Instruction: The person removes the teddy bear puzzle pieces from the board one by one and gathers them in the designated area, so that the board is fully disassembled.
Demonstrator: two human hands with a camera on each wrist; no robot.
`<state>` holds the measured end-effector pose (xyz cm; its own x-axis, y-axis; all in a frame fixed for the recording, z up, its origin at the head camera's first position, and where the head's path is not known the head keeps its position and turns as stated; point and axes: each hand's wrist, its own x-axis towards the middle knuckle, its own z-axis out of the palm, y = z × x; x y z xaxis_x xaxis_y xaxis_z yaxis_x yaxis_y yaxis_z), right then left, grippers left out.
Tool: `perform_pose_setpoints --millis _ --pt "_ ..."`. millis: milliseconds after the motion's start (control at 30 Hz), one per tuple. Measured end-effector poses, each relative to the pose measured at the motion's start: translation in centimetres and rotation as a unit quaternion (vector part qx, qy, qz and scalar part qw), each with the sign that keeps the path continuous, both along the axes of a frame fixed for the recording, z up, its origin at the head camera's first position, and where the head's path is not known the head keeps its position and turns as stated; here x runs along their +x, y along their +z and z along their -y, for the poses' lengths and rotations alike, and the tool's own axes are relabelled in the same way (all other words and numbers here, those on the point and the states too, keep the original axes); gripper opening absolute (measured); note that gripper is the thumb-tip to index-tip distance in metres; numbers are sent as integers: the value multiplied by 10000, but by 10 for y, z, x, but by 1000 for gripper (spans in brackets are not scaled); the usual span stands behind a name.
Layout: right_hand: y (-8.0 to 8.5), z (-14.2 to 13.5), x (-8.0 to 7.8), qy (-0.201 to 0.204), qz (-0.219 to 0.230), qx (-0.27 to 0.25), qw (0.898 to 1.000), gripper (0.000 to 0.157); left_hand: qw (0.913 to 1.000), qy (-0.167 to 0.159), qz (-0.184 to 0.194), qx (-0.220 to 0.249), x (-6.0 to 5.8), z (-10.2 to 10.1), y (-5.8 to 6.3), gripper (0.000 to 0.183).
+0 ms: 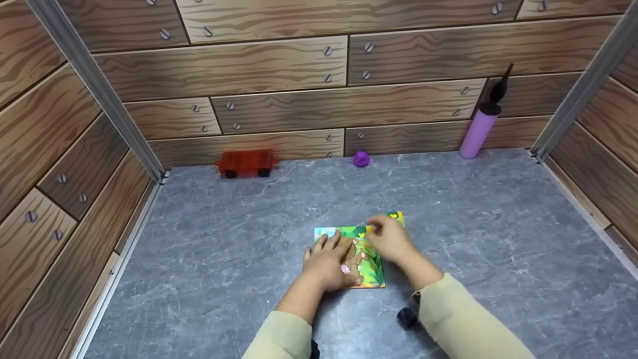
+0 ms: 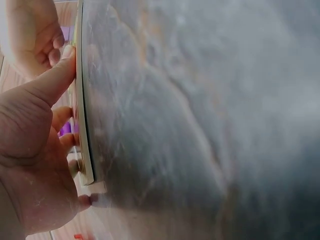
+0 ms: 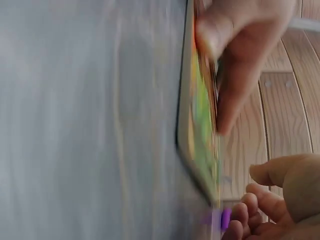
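Observation:
A small colourful picture puzzle board [image 1: 372,271], green with a brown figure, lies on the grey table top. My left hand [image 1: 326,267] rests on it with fingers spread; in the left wrist view the thumb [image 2: 62,70] presses near the board's edge. At the upper right corner, the curled fingers of my right hand [image 1: 391,242] touch or hover at the board. Past its knuckles shows a green and yellow piece [image 1: 396,216], matching the corner picture; whether it is held or lies down I cannot tell. The right wrist view shows thumb and fingers slightly apart.
A red toy wagon [image 1: 246,162], a purple toy duck [image 1: 361,159] and a lilac hand pump [image 1: 478,132] with a black nozzle stand along the back wall. Wood-patterned panels [image 1: 279,65] enclose the table on three sides. A black object [image 1: 407,317] is beside my right sleeve.

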<state>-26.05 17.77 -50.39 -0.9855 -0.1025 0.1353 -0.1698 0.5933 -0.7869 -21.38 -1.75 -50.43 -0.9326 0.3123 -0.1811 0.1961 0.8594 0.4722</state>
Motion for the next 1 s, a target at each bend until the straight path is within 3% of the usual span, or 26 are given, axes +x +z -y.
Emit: perform_pose_setpoints --millis 200,433,567,767,1000 --pt "-2 21 9 91 694 462 9965 31 10000 -37 70 -47 1 1 -1 95" --pt "-3 27 12 16 434 1292 9907 32 10000 36 -30 -80 3 -1 0 100" --pt "-5 27 11 -61 359 1298 9909 31 9990 303 -315 -104 4 -4 -3 115" --pt "-4 27 10 -119 470 1194 9917 34 9921 979 -684 -391 3 -4 -11 130" --pt "-5 27 12 -261 547 969 9934 35 9913 1066 -706 -318 1 -2 -14 129"
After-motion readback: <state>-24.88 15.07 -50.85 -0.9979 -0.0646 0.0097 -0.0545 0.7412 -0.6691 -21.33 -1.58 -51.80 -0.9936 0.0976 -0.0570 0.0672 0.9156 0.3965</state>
